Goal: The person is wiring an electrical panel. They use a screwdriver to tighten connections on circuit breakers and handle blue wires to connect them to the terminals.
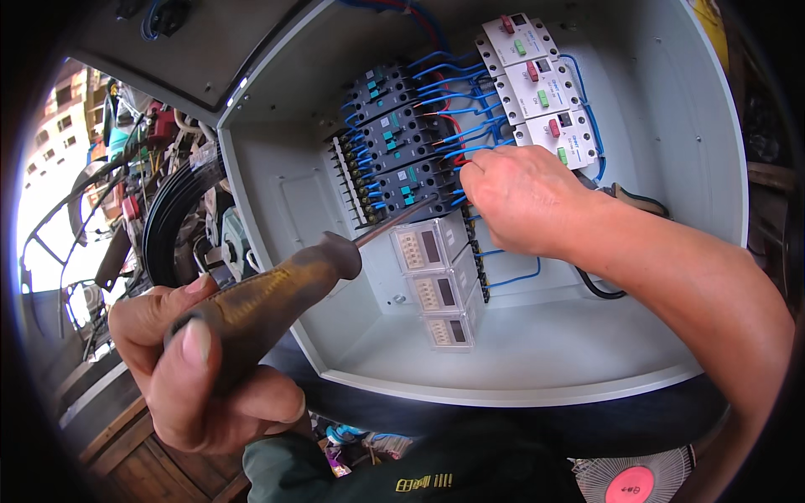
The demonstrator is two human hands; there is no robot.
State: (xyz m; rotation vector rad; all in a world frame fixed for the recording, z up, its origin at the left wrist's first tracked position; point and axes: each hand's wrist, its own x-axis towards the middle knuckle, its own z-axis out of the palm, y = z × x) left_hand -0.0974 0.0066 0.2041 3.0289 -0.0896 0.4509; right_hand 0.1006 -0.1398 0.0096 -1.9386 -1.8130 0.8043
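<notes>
Across the mouth of the grey metal box [285,277], we are grasping a screwdriver [277,289] in our left hand [184,398], fingers wrapping its worn handle, its tip lying by the lowest black contactor [402,186]. We are judging the tool rigid and fairly light, its grimy handle perhaps slick, so we are favouring its thick middle over the thin shaft. Our right hand [528,201] is curling beside the blue wires [474,134]; its fingertips are hiding, so we cannot tell whether they are gripping one. Those wires are looking springy, better pinched along their insulation.
</notes>
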